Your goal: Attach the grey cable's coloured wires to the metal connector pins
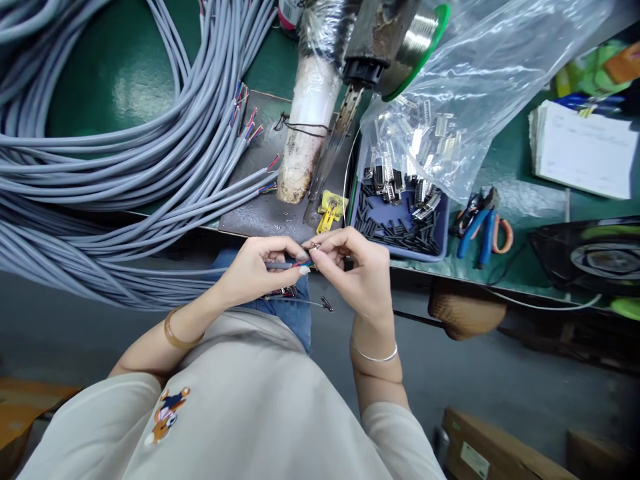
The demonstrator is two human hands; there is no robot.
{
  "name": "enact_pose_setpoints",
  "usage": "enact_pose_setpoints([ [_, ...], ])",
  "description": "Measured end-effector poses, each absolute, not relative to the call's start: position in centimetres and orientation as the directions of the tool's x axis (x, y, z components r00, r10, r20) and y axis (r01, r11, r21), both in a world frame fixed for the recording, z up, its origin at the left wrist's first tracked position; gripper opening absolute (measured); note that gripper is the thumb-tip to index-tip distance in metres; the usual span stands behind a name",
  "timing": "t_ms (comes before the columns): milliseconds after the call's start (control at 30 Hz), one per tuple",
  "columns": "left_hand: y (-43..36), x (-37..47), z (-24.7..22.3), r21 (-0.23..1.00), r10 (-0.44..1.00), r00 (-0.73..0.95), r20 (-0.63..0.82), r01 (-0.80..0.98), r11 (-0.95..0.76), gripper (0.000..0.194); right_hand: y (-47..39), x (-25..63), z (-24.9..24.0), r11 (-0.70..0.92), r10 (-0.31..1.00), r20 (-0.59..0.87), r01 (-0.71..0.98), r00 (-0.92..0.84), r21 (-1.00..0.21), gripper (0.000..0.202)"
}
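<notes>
Cable (pixel 280 265) end was the thing in hand here, a thin grey one with its coloured inner wires stripped bare at the tip. It sat pinched in the left hand (pixel 250 270), just off the front edge of the green bench (pixel 125 73) and above the lap. The right hand (pixel 357 267) was closed in a fingertip pinch on a tiny metal bit, probably a connector piece, though it was too small to tell, touching those wire ends.

I'd reckon the cable was light and floppy, so gripping the jacket right behind the strip made sense. The bare wires looked fine and easy to bend or snap, so not a place to squeeze.

The big bundle of grey cables (pixel 100 167) lay to the left, the blue tray (pixel 440 233) of black sleeves to the right, with blue-handled pliers (pixel 477 230) beside it.
</notes>
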State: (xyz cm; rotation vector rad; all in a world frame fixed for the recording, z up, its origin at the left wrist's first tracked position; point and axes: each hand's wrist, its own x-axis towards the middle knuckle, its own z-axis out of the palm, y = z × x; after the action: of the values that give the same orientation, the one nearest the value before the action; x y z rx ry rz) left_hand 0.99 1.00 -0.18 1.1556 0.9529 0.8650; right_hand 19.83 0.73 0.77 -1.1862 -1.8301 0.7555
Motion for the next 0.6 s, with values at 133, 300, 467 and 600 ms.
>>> enact_pose_setpoints([
  [133,1.4,0.3,-0.6,0.903,0.916,0.343,-0.207,-0.292,0.314,0.024,0.1,19.4,0.5,0.463,0.882,0.449,0.448,-0.143,-0.765,0.015],
  [300,2.0,-0.7,-0.4,0.75,0.842,0.447,-0.302,-0.433,0.499,0.029,-0.9,19.0,-1.4,0.795,0.539,0.78,0.498,-0.318,-0.346,0.02],
  [467,1.7,-1.0,-0.5,0.742,0.828,0.457,-0.323,-0.421,0.522,0.023,-0.7,19.6,-2.8,0.765,0.564,0.776,0.531,-0.282,-0.364,0.012],
  [600,1.1,-0.2,-0.8,0.87,0.902,0.316,-0.293,-0.302,0.389,0.017,-1.9,21.7,-0.9,0.679,0.482,0.864,0.562,0.143,-0.472,0.006],
])
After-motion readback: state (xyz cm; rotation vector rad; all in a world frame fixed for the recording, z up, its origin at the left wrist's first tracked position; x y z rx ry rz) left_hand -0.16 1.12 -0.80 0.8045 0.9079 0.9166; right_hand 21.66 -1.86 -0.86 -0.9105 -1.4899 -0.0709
